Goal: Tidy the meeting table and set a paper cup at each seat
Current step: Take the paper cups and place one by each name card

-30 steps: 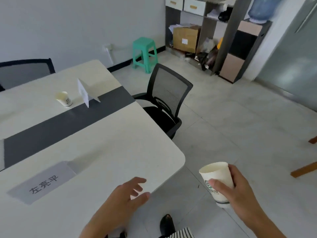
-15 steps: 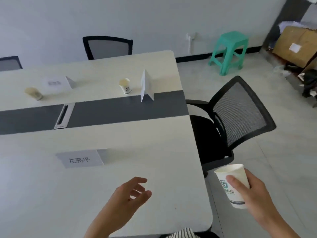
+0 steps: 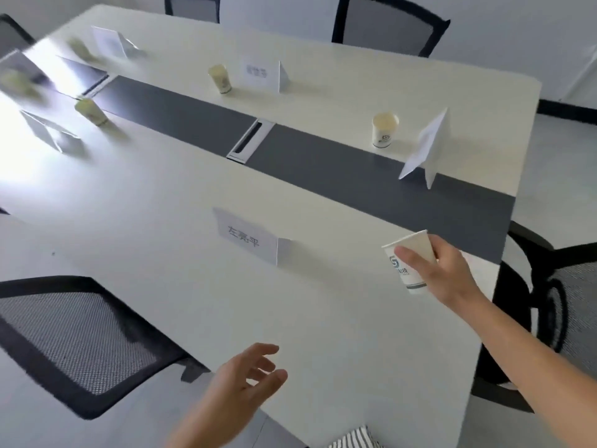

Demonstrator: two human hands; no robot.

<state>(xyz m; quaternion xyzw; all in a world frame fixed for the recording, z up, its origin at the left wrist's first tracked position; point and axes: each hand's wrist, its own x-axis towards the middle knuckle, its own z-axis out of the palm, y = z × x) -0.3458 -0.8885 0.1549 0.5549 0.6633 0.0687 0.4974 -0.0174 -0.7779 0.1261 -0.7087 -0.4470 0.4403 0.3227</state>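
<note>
Five paper cups, five name cards, five mesh chairs, one table

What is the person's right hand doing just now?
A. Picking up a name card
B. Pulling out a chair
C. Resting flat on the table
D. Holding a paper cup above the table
D: the right hand grips a paper cup, tilted and lifted over the table, to the right of the nearest name card; the left hand is open and empty.
</note>
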